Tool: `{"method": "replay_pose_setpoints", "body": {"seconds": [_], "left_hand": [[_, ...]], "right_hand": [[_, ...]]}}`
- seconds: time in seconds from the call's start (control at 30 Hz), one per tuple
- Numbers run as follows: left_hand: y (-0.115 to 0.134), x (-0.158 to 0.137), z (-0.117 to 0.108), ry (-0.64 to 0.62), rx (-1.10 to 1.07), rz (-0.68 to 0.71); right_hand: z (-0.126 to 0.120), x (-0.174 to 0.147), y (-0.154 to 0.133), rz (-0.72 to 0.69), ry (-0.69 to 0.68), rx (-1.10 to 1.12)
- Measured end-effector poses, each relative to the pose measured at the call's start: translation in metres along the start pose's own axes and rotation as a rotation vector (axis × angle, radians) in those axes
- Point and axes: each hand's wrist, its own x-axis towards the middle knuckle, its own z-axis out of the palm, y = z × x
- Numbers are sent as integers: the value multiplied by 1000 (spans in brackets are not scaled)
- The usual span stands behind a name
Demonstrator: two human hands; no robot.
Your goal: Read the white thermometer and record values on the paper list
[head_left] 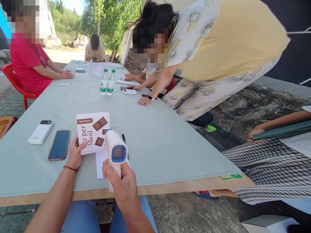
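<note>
My left hand [75, 152] grips the lower left edge of a white carton [84, 132] printed with chocolate squares and "Meal", its thumb on the front. Wrapped round the handle of a white infrared thermometer [115, 142] is my right hand [122, 181]. The thermometer's blue-framed screen faces me and looks dark; its front end is close to the carton's right side. Under them lie a white sheet of paper [99, 168] and a black pen [123, 138], both partly hidden. Left of the carton are a smartphone [59, 145] and a white power bank [40, 132].
Two water bottles [104, 82] and a clear plastic basin [94, 70] stand farther along the cloth-covered table [167, 155]. A person in yellow [233, 38] leans over the right side. Others sit at the left and far end. At right, someone holds a dark green folder [282, 131].
</note>
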Motion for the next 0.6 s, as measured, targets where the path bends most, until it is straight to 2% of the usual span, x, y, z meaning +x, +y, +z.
{"method": "replay_pose_setpoints", "body": {"seconds": [0.23, 0.6], "left_hand": [[0, 1, 0, 4, -5, -2], [2, 1, 1, 0, -5, -4]], "right_hand": [[0, -9, -17, -68, -56, 49], [-3, -5, -8, -36, -16, 23]]}}
